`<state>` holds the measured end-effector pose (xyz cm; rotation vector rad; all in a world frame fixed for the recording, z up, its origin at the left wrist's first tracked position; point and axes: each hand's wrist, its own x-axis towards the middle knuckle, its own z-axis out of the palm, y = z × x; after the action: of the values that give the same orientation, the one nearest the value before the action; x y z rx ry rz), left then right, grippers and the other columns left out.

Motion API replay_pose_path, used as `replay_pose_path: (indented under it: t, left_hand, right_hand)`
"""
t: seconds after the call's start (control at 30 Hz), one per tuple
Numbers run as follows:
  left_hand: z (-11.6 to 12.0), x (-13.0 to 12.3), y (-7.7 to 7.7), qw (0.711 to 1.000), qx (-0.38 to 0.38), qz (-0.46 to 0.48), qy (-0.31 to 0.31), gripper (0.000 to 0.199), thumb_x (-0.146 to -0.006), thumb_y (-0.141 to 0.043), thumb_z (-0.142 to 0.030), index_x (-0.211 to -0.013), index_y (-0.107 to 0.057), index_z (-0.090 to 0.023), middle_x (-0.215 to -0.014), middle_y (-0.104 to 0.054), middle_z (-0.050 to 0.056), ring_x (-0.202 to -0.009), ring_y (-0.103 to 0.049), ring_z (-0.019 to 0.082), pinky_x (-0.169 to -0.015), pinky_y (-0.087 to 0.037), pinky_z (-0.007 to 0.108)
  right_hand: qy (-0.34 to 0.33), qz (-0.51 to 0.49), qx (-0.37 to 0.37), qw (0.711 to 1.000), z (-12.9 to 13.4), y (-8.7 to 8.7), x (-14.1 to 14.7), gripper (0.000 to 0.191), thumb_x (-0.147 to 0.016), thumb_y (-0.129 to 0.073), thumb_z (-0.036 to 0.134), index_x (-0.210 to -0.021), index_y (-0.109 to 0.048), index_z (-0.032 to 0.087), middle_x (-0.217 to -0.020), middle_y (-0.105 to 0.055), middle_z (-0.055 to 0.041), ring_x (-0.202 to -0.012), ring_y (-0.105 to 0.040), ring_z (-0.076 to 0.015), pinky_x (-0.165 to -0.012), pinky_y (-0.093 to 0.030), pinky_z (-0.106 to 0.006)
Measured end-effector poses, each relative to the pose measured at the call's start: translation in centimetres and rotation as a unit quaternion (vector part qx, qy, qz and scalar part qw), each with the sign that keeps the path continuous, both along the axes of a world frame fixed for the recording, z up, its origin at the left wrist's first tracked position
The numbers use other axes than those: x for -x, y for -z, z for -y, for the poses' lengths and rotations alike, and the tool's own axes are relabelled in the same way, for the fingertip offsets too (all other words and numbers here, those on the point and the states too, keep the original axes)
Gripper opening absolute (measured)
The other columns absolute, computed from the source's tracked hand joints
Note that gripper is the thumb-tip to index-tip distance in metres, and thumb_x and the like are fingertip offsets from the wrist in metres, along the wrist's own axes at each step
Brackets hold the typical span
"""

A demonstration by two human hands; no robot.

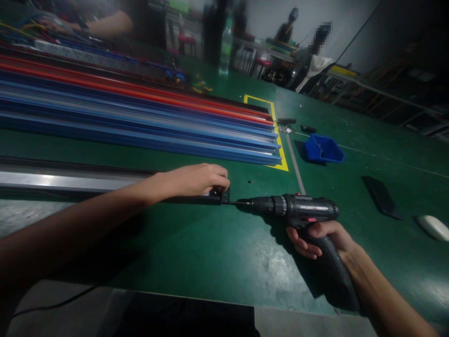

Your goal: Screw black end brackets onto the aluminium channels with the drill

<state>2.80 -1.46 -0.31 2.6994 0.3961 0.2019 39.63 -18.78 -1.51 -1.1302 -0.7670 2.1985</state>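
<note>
A black cordless drill point(308, 208) lies level in my right hand point(326, 236), whose fingers wrap round its handle. Its long bit points left and meets the end of a black and silver metal profile point(87, 180). At that same end, my left hand point(203, 180) is closed over a small black end piece point(224, 193), with its fingertips curled down on it. The fingers partly hide the end piece. The profile runs off the left edge of the view, beneath my left forearm.
Blue profiles point(175, 133) and red profiles point(157, 91) lie behind on the green table point(210, 252). Towards the right are a blue bin point(324, 149), a black flat object point(381, 196) and a white object point(434, 227). A bottle point(226, 47) and other people are farther back.
</note>
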Motion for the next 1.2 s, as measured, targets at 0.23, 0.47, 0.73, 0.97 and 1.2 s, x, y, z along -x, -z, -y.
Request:
replay_pose_path:
  t: [0.23,0.47,0.73,0.97,1.2]
  left_hand:
    - [-0.08,-0.03,0.05,1.0,0.002,0.015,0.003,0.025,-0.092,-0.054,-0.005,-0.097,-0.073,-0.021,-0.109,-0.069,0.007,-0.1,-0.066,0.02,-0.084,-0.048,0.029]
    - [-0.04,0.07,0.11,1.0,-0.006,0.004,0.001,0.025,-0.095,-0.051,-0.006,-0.098,-0.071,-0.021,-0.11,-0.069,0.007,-0.101,-0.066,0.02,-0.084,-0.047,0.029]
    - [-0.04,-0.01,0.01,1.0,-0.01,-0.005,-0.002,0.024,-0.094,-0.051,-0.007,-0.098,-0.071,-0.021,-0.11,-0.068,0.007,-0.101,-0.066,0.02,-0.084,-0.048,0.029]
    - [-0.09,0.04,0.09,1.0,-0.015,-0.003,0.003,0.024,-0.094,-0.051,-0.006,-0.098,-0.07,-0.02,-0.11,-0.068,0.007,-0.101,-0.065,0.019,-0.086,-0.048,0.029]
    - [0.1,-0.02,-0.3,1.0,-0.002,-0.007,-0.007,0.027,-0.091,-0.051,-0.004,-0.098,-0.071,-0.02,-0.109,-0.069,0.006,-0.099,-0.066,0.019,-0.083,-0.048,0.028]
  right_hand:
    - [0.008,-0.013,-0.003,1.0,0.05,-0.01,0.11,0.027,-0.072,-0.076,0.033,-0.089,-0.077,0.012,-0.07,-0.066,-0.0053,-0.044,-0.042,-0.0074,-0.045,-0.045,-0.023]
    - [0.008,-0.014,-0.003,1.0,0.0,-0.06,0.23,0.03,-0.069,-0.076,0.032,-0.088,-0.078,0.009,-0.067,-0.065,-0.0051,-0.043,-0.042,-0.007,-0.045,-0.044,-0.021]
    - [0.012,-0.005,0.001,1.0,0.1,0.06,0.12,0.024,-0.07,-0.078,0.034,-0.086,-0.076,0.016,-0.068,-0.065,-0.0046,-0.043,-0.037,-0.0087,-0.043,-0.042,-0.026]
    - [0.004,-0.004,-0.011,1.0,0.1,-0.11,0.09,0.022,-0.073,-0.078,0.035,-0.086,-0.073,0.018,-0.07,-0.064,-0.0048,-0.045,-0.039,-0.009,-0.044,-0.043,-0.026]
    - [-0.003,-0.004,-0.005,1.0,-0.02,0.18,-0.12,0.029,-0.072,-0.076,0.034,-0.092,-0.077,0.012,-0.071,-0.067,-0.0059,-0.044,-0.041,-0.0078,-0.046,-0.045,-0.024]
